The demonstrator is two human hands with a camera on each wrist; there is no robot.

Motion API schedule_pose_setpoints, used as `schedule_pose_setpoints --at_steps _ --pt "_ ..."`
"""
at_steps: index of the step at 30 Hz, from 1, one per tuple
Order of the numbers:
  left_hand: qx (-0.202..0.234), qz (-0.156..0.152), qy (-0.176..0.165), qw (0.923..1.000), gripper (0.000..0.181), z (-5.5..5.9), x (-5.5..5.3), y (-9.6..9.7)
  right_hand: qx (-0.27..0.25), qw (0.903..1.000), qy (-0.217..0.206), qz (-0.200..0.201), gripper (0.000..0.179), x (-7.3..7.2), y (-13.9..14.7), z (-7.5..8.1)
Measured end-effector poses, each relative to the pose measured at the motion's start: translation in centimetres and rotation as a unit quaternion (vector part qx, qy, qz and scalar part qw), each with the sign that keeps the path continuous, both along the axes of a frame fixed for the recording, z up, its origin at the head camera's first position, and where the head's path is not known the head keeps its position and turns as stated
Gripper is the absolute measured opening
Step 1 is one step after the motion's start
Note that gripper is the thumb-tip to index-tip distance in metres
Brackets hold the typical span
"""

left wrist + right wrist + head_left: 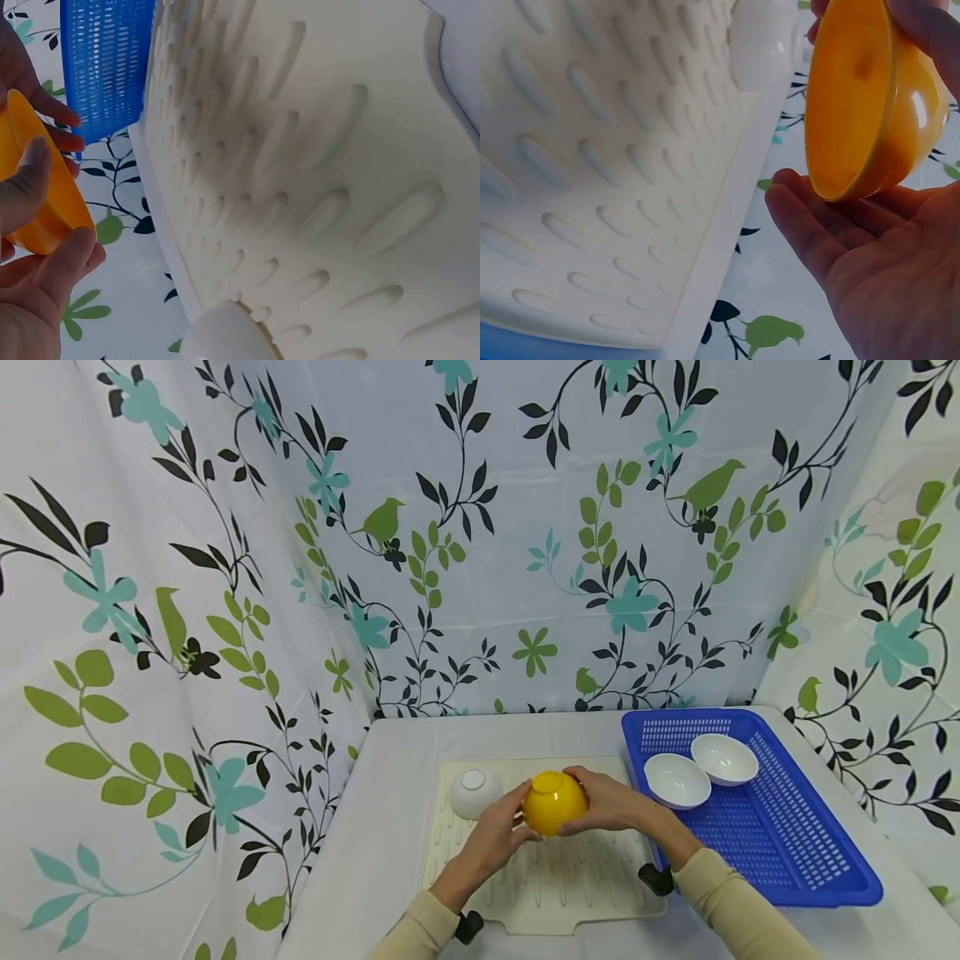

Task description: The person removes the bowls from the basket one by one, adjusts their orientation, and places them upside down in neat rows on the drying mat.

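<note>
Both hands hold a yellow bowl [553, 806] over the cream ridged drainboard [585, 885], its base toward the head camera and its mouth facing down. My left hand [491, 831] grips the bowl's left side, and in the left wrist view its fingertips [75, 251] are at the rim. Fingers behind and thumb in front, my right hand [611, 802] holds the opposite side. In the right wrist view the right fingers [810, 217] extend beneath the bowl's edge. An upside-down white bowl [475, 793] sits on the drainboard's far left, just beyond the left hand.
To the right stands a blue perforated basket [795, 827] with two white bowls, one bowl [677, 782] and another bowl [724, 760], both mouth up. The white-covered table [375, 843] extends left of the drainboard. Patterned curtains [525, 568] surround the table's back and sides.
</note>
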State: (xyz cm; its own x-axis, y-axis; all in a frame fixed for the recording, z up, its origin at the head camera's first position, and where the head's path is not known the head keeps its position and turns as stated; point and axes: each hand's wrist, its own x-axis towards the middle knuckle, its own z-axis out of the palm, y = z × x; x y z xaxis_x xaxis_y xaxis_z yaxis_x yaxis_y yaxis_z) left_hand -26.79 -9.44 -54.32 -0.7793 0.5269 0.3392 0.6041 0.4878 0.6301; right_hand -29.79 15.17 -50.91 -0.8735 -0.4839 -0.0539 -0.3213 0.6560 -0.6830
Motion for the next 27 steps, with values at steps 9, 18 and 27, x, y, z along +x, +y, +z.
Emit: schedule_pose_setpoints --at_steps 9,18,27 --pt "0.005 0.032 -0.059 0.9977 0.076 -1.8 -2.0 0.3 0.033 0.9993 0.004 -0.020 0.102 -2.1 -1.2 -2.3" --pt "0.010 0.067 -0.064 0.9957 0.071 -3.7 -4.4 1.0 0.058 0.9971 0.030 -0.039 0.092 -4.3 -2.5 -4.5" --pt "0.023 0.096 -0.089 0.9911 0.072 -5.4 -5.8 1.6 0.085 0.9940 0.024 -0.065 0.087 -5.1 -3.5 -5.5"
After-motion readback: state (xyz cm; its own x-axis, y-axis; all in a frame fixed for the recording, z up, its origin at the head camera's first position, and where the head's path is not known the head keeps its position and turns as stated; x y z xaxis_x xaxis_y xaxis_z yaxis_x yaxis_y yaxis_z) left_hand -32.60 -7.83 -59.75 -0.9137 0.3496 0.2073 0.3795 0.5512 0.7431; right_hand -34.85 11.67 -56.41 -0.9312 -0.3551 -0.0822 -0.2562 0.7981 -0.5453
